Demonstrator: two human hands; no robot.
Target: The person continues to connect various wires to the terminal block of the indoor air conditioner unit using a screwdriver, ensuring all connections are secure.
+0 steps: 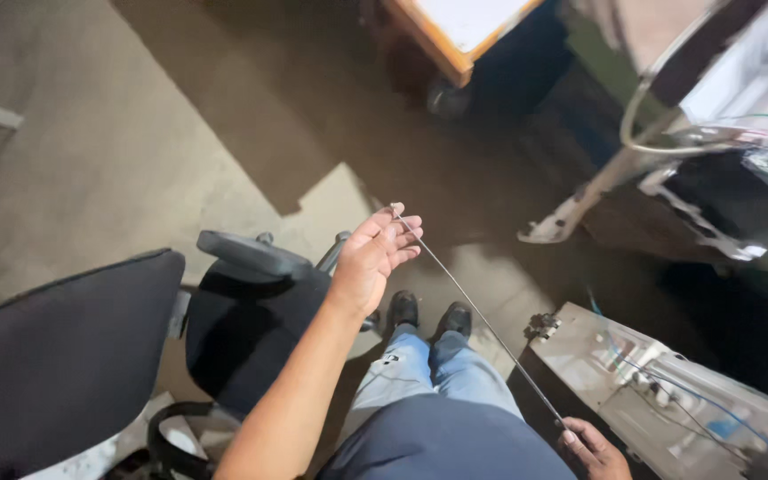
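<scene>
Two hands stretch one thin grey wire (pixel 477 311) taut across the view, over the person's lap. The left hand (pixel 373 258) is raised out in front, palm turned up and fingers loosely curled, pinching the wire's far end between thumb and fingertips near the top of the hand. The right hand (pixel 596 449) sits low at the bottom edge, fingers closed around the wire's near end, just beside a metal chassis (pixel 660 391) with blue leads running across its top. The wire runs in a straight diagonal between the two hands, above the blue jeans (pixel 437 373) and the black shoes (pixel 428 313) on the concrete floor (pixel 91 160). A black office chair (pixel 64 356) stands at the left, its armrest (pixel 251 253) just beside the left forearm. A white stand leg (pixel 580 204) slants down at the right, and the corner of a wooden table (pixel 442 36) shows at the top.
</scene>
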